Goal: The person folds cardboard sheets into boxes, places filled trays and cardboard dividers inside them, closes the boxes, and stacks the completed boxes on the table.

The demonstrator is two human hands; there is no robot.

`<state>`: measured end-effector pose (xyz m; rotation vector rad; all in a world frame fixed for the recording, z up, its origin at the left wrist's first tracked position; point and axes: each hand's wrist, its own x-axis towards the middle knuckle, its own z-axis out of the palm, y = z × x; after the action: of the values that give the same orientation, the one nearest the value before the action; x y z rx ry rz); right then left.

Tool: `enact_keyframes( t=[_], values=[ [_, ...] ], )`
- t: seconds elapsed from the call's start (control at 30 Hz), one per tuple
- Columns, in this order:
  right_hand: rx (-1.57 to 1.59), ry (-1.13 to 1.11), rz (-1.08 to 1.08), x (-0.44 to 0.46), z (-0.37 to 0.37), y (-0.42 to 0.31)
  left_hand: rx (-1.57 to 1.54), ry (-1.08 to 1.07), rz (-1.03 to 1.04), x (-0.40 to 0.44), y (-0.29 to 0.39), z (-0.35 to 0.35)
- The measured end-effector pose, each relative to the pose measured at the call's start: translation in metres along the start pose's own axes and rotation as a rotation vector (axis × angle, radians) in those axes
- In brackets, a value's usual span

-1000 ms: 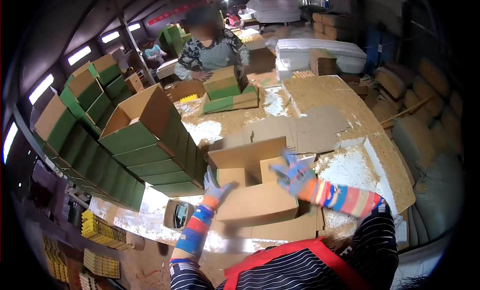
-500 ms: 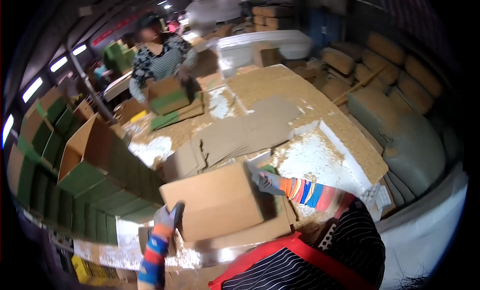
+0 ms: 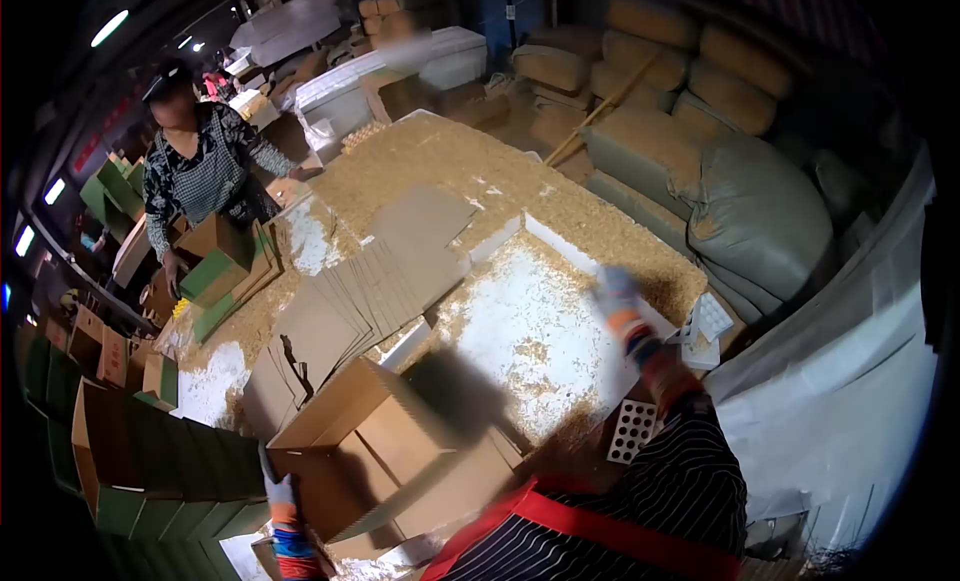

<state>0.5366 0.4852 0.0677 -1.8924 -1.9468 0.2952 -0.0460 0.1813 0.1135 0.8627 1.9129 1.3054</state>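
Note:
An open cardboard box (image 3: 400, 436) stands on flat cardboard at the front of the table, its inside facing up. My left hand (image 3: 281, 489), in a grey glove with a striped sleeve, is closed on the box's left edge, partly hidden by the wall. My right hand (image 3: 616, 289), also gloved and blurred by motion, is away from the box. Its fingers look stretched out over the right rim of a white, sawdust-strewn recess (image 3: 520, 321), with nothing visible in them. Beyond the box lies a fanned stack of flat cardboard sheets (image 3: 370, 286).
Green-and-brown boxes (image 3: 185, 471) are stacked at left. Across the table a person (image 3: 215, 166) touches a box (image 3: 215, 261). Sawdust (image 3: 450, 161) covers the far tabletop. Full sacks (image 3: 750, 201) line the right; trays with round holes (image 3: 632, 431) lie near my right arm.
The box has turned from closed side up to opening up. My right hand has let go of it and moved right. My left hand stays at its left edge.

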Motion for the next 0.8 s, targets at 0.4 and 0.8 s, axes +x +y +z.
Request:
enact_keyframes(
  t=[0.4,0.8],
  values=[
    [-0.315,0.170,-0.391,-0.079,0.014,0.076,0.436,0.120,0.276,-0.013,0.008,0.020],
    [0.134,-0.120,-0.342,-0.077,0.004,0.008,0.511,0.254,0.075,-0.065,0.032,0.041]
  ],
)
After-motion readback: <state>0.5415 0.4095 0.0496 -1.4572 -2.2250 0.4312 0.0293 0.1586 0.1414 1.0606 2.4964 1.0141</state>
